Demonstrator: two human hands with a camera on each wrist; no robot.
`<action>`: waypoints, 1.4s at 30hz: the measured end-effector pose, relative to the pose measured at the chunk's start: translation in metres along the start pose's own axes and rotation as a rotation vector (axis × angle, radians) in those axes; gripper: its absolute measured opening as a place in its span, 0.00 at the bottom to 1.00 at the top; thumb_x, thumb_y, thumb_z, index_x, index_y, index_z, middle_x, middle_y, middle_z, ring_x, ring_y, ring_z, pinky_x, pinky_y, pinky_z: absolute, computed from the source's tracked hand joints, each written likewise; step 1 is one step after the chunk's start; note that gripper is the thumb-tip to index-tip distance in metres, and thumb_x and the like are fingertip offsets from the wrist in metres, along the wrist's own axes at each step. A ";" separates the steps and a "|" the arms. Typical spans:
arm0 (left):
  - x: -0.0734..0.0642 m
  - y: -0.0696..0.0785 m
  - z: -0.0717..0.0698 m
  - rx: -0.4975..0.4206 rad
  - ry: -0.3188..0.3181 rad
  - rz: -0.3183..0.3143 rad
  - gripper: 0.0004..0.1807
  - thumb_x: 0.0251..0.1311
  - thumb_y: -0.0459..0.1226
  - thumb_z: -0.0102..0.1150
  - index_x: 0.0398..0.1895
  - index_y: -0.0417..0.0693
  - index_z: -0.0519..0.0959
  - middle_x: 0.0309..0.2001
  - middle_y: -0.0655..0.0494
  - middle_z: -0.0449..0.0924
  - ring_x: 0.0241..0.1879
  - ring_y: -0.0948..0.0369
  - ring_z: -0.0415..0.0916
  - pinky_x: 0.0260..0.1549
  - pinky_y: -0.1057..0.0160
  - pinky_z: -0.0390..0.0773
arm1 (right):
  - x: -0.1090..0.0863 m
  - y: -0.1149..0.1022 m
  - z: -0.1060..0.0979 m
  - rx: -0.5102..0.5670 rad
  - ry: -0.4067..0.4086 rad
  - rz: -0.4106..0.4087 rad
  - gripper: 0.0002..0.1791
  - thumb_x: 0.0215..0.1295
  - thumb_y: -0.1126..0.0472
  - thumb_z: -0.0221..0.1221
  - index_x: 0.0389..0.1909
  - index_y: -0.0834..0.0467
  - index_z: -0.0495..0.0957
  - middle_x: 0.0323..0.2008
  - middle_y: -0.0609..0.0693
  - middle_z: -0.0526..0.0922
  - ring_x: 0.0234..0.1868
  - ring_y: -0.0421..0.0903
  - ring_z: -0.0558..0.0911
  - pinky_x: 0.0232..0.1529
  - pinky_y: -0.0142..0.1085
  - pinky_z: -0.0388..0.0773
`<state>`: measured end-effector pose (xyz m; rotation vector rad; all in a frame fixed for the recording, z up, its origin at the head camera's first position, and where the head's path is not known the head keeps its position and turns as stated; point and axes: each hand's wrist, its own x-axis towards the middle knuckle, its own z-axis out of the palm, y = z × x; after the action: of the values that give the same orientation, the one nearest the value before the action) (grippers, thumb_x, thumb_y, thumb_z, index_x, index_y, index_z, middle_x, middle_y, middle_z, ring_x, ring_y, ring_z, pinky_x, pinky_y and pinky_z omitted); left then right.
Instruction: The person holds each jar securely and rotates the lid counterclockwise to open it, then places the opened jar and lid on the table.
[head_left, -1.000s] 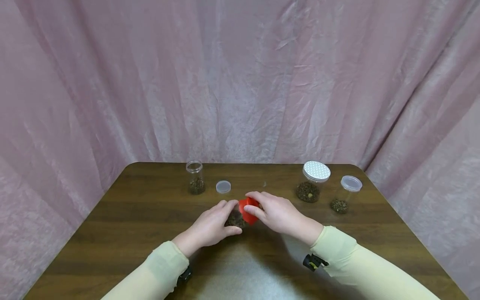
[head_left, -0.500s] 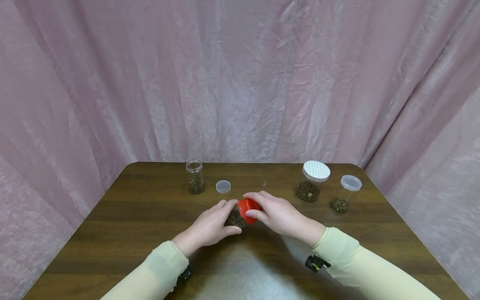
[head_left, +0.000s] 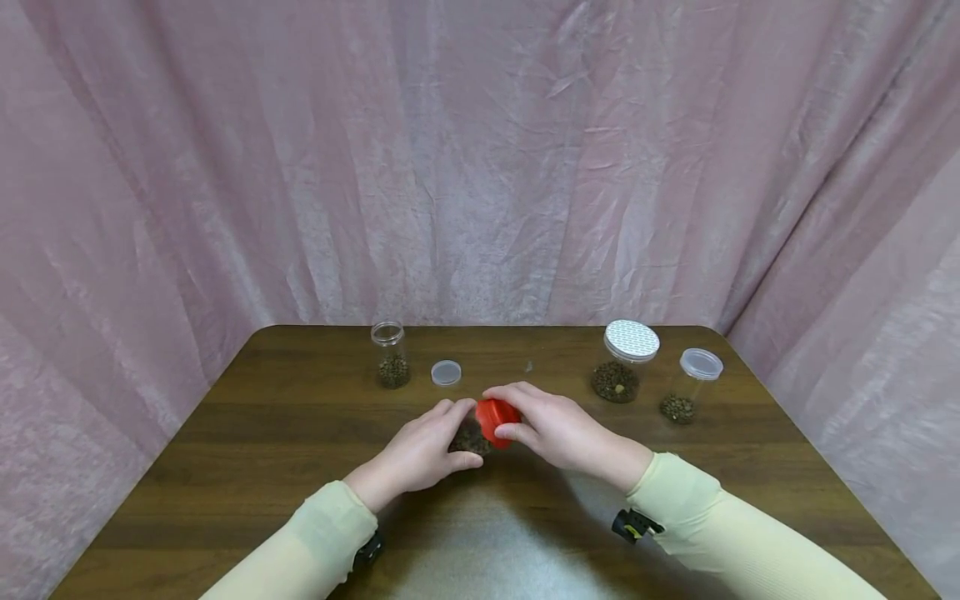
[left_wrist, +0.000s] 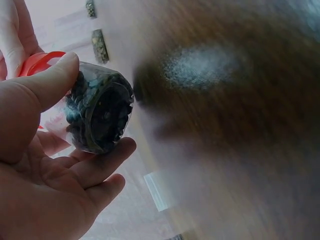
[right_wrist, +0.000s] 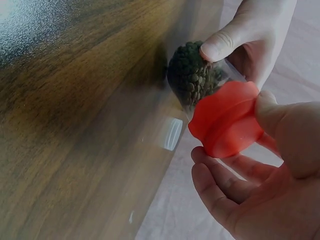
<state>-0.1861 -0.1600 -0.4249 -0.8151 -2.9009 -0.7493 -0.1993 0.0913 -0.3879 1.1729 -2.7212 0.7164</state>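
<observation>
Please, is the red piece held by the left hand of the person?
No, the right hand grips the red piece, while the left hand holds the clear jar.

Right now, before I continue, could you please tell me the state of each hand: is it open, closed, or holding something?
Left hand: holding the clear jar.
Right hand: holding the red scalloped piece at the jar's end.

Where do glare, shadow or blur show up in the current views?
Head: pale glare low on the table, dark shadows flanking it; left wrist: a bright glare patch and smeared table grain, while the jar looks clearer; right wrist: glare in the upper left corner, with table grain readable beside it.
</observation>
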 end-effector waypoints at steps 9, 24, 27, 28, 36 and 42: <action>0.000 0.000 0.001 0.003 0.002 0.009 0.38 0.64 0.44 0.82 0.73 0.46 0.74 0.53 0.49 0.80 0.52 0.50 0.83 0.51 0.42 0.84 | -0.001 0.003 0.000 0.007 0.008 -0.043 0.27 0.79 0.55 0.68 0.75 0.54 0.76 0.65 0.49 0.83 0.60 0.48 0.86 0.59 0.51 0.84; 0.000 0.001 0.000 0.006 -0.004 0.001 0.38 0.65 0.45 0.81 0.73 0.46 0.74 0.54 0.49 0.80 0.54 0.49 0.83 0.51 0.41 0.84 | -0.003 0.004 0.000 0.005 0.003 -0.062 0.28 0.78 0.56 0.68 0.75 0.53 0.76 0.66 0.50 0.82 0.60 0.48 0.86 0.59 0.51 0.84; 0.000 0.001 0.000 0.006 -0.004 0.000 0.38 0.65 0.45 0.81 0.73 0.47 0.74 0.54 0.49 0.80 0.53 0.50 0.83 0.50 0.41 0.84 | -0.003 0.003 0.000 0.007 0.001 -0.068 0.28 0.78 0.57 0.69 0.74 0.54 0.76 0.67 0.50 0.82 0.61 0.49 0.86 0.59 0.52 0.84; 0.000 0.001 0.000 0.006 -0.004 0.000 0.38 0.65 0.45 0.81 0.73 0.47 0.74 0.54 0.49 0.80 0.53 0.50 0.83 0.50 0.41 0.84 | -0.003 0.003 0.000 0.007 0.000 -0.071 0.28 0.78 0.57 0.69 0.74 0.54 0.76 0.67 0.50 0.82 0.61 0.49 0.85 0.59 0.52 0.84; 0.001 0.001 0.000 0.011 -0.001 -0.001 0.38 0.65 0.46 0.81 0.73 0.47 0.74 0.53 0.50 0.80 0.51 0.51 0.82 0.49 0.42 0.84 | -0.003 0.004 0.000 0.010 0.001 -0.080 0.28 0.77 0.58 0.69 0.74 0.54 0.76 0.68 0.50 0.81 0.63 0.49 0.85 0.61 0.52 0.83; 0.001 0.001 0.000 0.011 -0.001 -0.001 0.38 0.65 0.46 0.81 0.73 0.47 0.74 0.53 0.49 0.80 0.51 0.51 0.82 0.49 0.42 0.84 | -0.004 0.004 0.000 0.009 0.000 -0.080 0.28 0.77 0.58 0.69 0.74 0.54 0.76 0.69 0.51 0.81 0.64 0.50 0.84 0.61 0.52 0.83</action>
<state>-0.1858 -0.1586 -0.4243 -0.8127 -2.9035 -0.7331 -0.1994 0.0962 -0.3900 1.2756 -2.6567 0.7185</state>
